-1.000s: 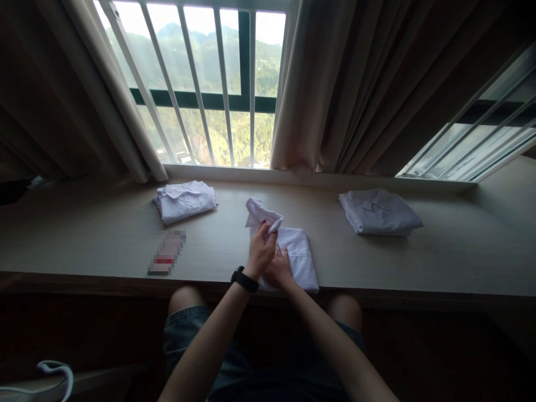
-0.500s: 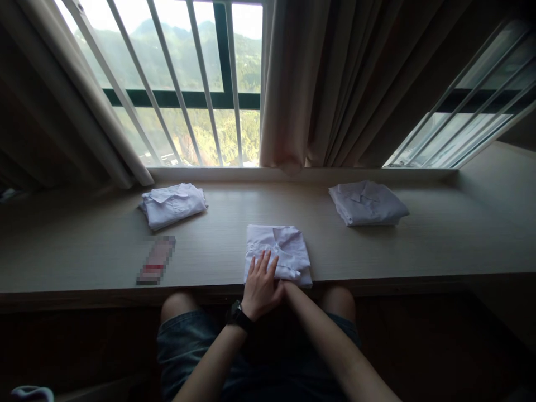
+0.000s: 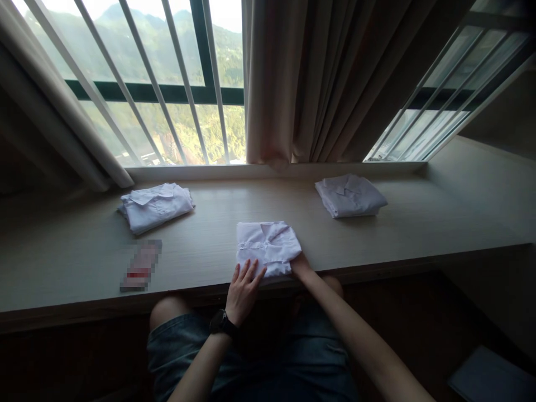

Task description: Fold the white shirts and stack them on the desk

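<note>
A folded white shirt (image 3: pixel 268 245) lies collar-up at the near edge of the wooden windowsill desk (image 3: pixel 397 234), right in front of me. My left hand (image 3: pixel 243 290), a dark watch on its wrist, rests flat with fingers spread on the shirt's near left corner. My right hand (image 3: pixel 300 263) is tucked at the shirt's near right corner, its fingers partly hidden under the cloth, so its grip is unclear.
Two more folded white shirts lie on the desk, one at the back left (image 3: pixel 154 205) and one at the back right (image 3: pixel 349 195). A blurred flat item (image 3: pixel 141 265) sits left of me. Curtains (image 3: pixel 301 84) and barred windows stand behind.
The lifted part of the shirt was folded down flat onto itself. My left hand went from pinching the cloth to lying flat on it, and my right hand slid to the right corner.
</note>
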{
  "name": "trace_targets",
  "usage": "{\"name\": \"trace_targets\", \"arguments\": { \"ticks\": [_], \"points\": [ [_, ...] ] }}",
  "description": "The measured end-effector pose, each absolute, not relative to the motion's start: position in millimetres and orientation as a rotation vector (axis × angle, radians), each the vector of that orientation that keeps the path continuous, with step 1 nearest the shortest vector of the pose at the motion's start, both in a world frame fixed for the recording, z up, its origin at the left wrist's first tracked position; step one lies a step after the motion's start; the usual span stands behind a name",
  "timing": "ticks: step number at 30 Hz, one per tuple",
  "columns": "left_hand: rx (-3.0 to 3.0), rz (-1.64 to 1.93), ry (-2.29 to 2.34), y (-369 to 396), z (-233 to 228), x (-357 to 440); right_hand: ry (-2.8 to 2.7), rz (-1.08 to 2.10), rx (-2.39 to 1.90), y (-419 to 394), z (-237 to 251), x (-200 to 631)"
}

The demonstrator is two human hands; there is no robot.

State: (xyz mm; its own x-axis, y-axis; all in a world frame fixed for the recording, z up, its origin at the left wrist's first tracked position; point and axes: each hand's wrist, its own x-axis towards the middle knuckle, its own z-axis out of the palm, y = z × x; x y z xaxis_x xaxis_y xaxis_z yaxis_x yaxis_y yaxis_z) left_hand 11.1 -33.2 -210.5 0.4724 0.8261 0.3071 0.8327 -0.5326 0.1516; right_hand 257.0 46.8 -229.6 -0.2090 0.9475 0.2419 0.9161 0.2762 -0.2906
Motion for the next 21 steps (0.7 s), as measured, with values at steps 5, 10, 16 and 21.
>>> {"name": "trace_targets", "arguments": {
  "ticks": [5, 10, 16, 21],
  "points": [
    [-2.782, -0.551, -1.495, -34, -204, 21, -1.892, 0.140, -1.854, 27, -237, 302],
    [-2.886, -0.589, -1.412, -41, -204, 40, -1.585, 0.139, -1.764, -3, -239, 287],
    [-2.851, -0.784, -1.526, -40, -208, 31, -1.415, 0.049, -1.722, -25, -231, 242],
    [-2.312, -1.274, -2.210, -17, -219, 2, -1.235, 0.180, -1.891, -48, -234, 229]
  ]
}}
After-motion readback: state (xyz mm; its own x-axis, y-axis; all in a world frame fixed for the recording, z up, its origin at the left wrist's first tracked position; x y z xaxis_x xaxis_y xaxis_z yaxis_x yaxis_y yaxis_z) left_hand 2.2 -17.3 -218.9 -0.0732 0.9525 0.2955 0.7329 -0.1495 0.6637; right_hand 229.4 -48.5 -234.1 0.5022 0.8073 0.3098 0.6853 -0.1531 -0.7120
